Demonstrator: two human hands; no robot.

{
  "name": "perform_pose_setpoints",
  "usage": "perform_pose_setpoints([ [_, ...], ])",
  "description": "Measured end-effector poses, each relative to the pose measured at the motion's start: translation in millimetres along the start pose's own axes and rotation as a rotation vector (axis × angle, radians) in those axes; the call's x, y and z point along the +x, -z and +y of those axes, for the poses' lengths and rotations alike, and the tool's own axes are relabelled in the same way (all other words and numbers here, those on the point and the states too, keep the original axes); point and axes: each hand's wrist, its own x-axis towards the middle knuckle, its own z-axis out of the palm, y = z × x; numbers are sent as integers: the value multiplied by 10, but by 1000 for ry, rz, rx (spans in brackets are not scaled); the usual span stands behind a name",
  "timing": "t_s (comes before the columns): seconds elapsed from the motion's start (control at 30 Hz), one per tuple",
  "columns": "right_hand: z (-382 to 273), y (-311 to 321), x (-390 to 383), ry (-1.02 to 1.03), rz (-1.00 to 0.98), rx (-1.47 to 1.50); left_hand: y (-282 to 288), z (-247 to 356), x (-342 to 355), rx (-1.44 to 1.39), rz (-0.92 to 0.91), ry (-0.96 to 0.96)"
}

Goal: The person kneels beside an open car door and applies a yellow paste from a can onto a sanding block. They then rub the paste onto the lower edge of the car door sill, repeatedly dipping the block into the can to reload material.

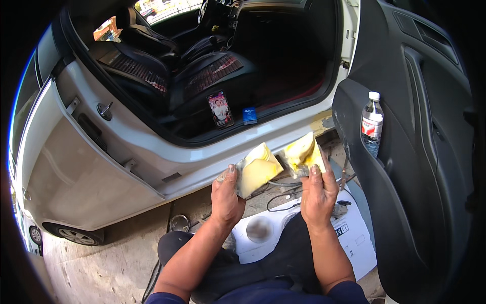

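My left hand (226, 200) is closed on a flat putty spreader (240, 186), its face covered with pale yellow putty (259, 176). My right hand (318, 200) grips a second spreader (322, 161), which carries a thicker, streaky lump of brighter yellow putty (300, 152). Thumbs press on the near edges of both. The two spreaders are held up side by side, slightly apart, in front of the white door sill (212, 158). Their undersides and most of my fingers are hidden.
The car's open door (425, 152) stands at the right, a water bottle (372, 121) in its pocket. A phone (220, 109) and a blue packet (249, 116) rest at the sill. Below lie a white printed sheet (354, 230), a black cable (276, 208) and a round tin (179, 223).
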Motion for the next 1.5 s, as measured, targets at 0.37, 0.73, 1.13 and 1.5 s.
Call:
perform_pose_setpoints([
  [0.37,153,134,-31,363,-481,-743,143,40,99,-206,-28,143],
  [0.73,8,-307,-452,503,-472,-970,92,-3,79,-27,-28,-20],
  [1.13,-65,-54,-24,-210,-120,-206,-48,62,-71,970,-269,-627],
  [1.5,69,-117,-325,353,-579,-621,-32,95,-31,892,-107,-589],
])
